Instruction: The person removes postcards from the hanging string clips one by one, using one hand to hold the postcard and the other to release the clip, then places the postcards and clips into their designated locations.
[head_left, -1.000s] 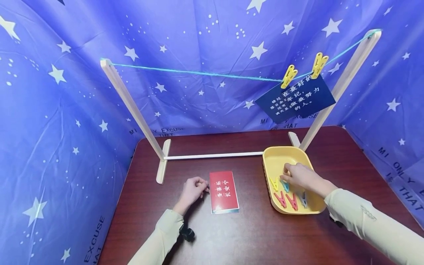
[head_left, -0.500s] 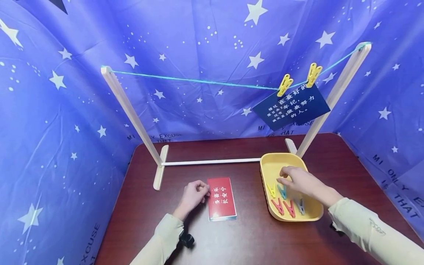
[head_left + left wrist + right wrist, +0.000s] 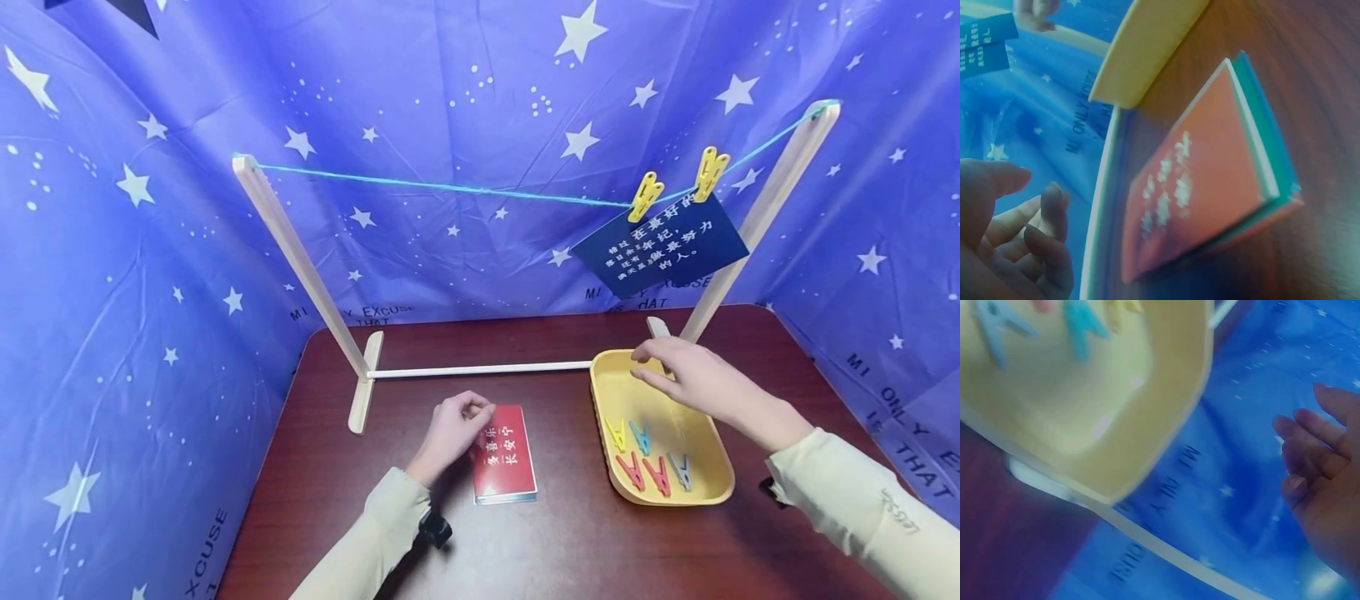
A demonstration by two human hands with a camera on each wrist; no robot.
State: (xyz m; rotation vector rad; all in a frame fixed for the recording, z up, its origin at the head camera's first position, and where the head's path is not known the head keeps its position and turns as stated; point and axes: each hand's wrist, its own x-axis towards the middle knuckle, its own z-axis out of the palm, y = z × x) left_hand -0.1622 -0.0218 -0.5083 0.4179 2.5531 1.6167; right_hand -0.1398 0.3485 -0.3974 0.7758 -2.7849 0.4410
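Note:
My left hand point(image 3: 453, 433) hovers at the upper left of a stack of cards point(image 3: 507, 477) with a red top card bearing white characters. In the left wrist view its fingers point(image 3: 1049, 250) are loosely curled, thumb apart, holding nothing. My right hand point(image 3: 701, 379) is raised over the far right part of a yellow plastic basket point(image 3: 701, 467). Its fingers point(image 3: 1300, 456) are relaxed and empty in the right wrist view. Inside the basket lie a yellow clothespin point(image 3: 617, 435), a blue clothespin point(image 3: 641, 437), red clothespins point(image 3: 631, 472) and a grey clothespin point(image 3: 680, 472).
A wooden stand with a left post point(image 3: 296, 258) and a right post point(image 3: 776, 200) carries a teal string point(image 3: 442, 187). Yellow clothespins point(image 3: 646, 197) clip a dark blue card point(image 3: 675, 254) to it. A white rod point(image 3: 480, 368) runs low behind the cards; a starry curtain point(image 3: 465, 267) hangs behind.
My right hand has lifted from among the clothespins and moved up and right, still empty. My left hand has shifted from beside the cards to over their upper left edge.

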